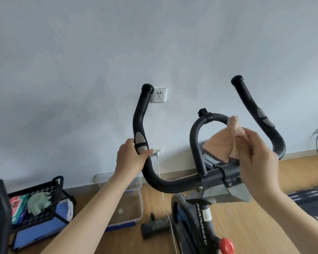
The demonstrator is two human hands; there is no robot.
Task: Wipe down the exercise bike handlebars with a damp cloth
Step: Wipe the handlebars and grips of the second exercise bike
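Observation:
The exercise bike's black handlebars [165,184] curve up into a left horn [141,114] and a right horn [255,110], with an inner loop bar [196,136] in the middle. My left hand [130,158] grips the left horn at its silver pulse sensor [140,143]. My right hand [255,158] holds a peach cloth [222,143] bunched up, just in front of the inner loop and above the centre clamp [226,173]. The cloth hides part of the console behind it.
A black mesh rack [42,204] with a green cloth stands at lower left. A clear plastic box [128,208] lies on the wooden floor by the wall. A white cable [160,173] hangs from a wall socket. A red knob [227,246] sits on the bike frame.

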